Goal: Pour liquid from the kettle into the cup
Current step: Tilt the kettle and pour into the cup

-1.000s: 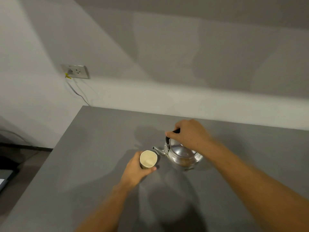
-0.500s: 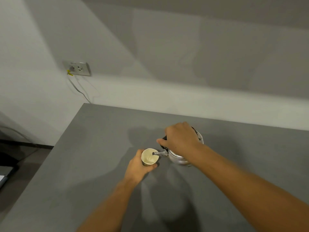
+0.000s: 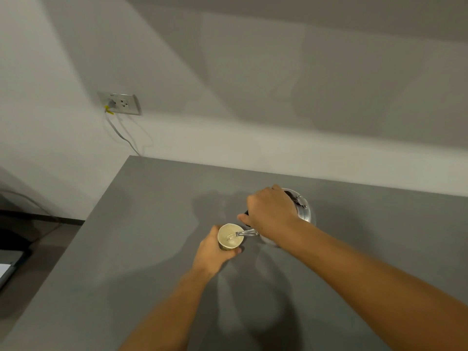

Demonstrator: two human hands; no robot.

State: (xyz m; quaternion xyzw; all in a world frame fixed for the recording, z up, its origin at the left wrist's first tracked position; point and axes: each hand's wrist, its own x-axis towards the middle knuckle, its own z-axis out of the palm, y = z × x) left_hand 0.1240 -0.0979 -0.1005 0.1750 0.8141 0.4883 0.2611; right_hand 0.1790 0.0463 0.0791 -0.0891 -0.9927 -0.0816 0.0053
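A small cream paper cup stands on the grey table, with my left hand wrapped round its side from the near left. A shiny metal kettle is lifted and tipped to the left, held by its black handle in my right hand. Its thin spout reaches over the cup's rim, and a thin stream of liquid seems to fall into the cup. My right hand hides most of the kettle's body and lid.
The table's left edge drops to a dark floor. A wall socket with a plugged grey cable sits on the wall behind. A white wall runs along the table's far edge.
The kettle has risen off the table and tipped further left, bringing its spout over the cup. My left hand has stayed on the cup.
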